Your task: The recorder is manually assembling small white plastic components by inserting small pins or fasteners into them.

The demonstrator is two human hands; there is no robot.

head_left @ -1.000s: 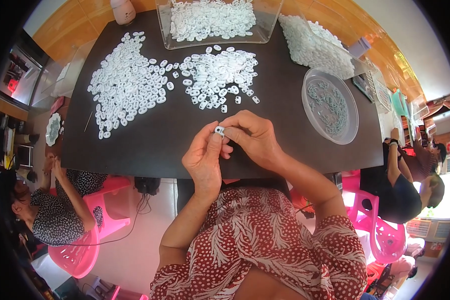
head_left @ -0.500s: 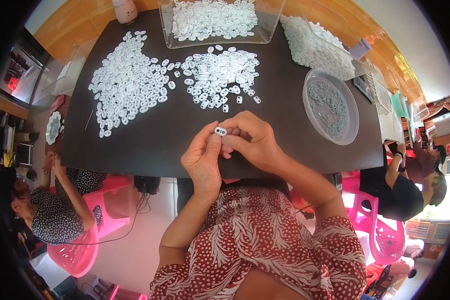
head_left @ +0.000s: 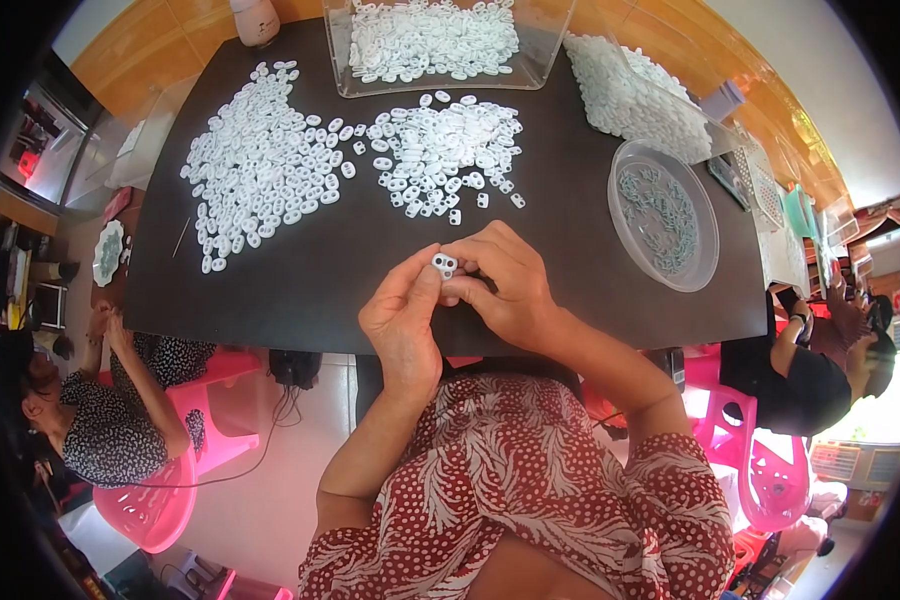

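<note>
Just above the table's near edge, my left hand (head_left: 402,318) pinches a small white oval plastic piece (head_left: 444,262) with two dark holes between thumb and forefinger. From the other side, my right hand (head_left: 505,285) closes on it, its thumb and fingers bent. A smaller white part shows directly beneath the oval; whether the two are joined I cannot tell. Beyond my hands lies a pile of small squarish white pieces (head_left: 455,150) with holes. To its left spreads a larger pile of white oval two-hole pieces (head_left: 265,165).
A clear bin (head_left: 440,90) of white pieces stands at the back. Another clear container (head_left: 640,100) of them is at back right. The round plastic tub (head_left: 710,235) on the right holds small grey-green bits. People sit on pink chairs (head_left: 155,505) at both sides.
The white oval piece has tilted between my fingers, and a smaller white part now shows below it. My right hand's fingers have shifted slightly. The piles look unchanged.
</note>
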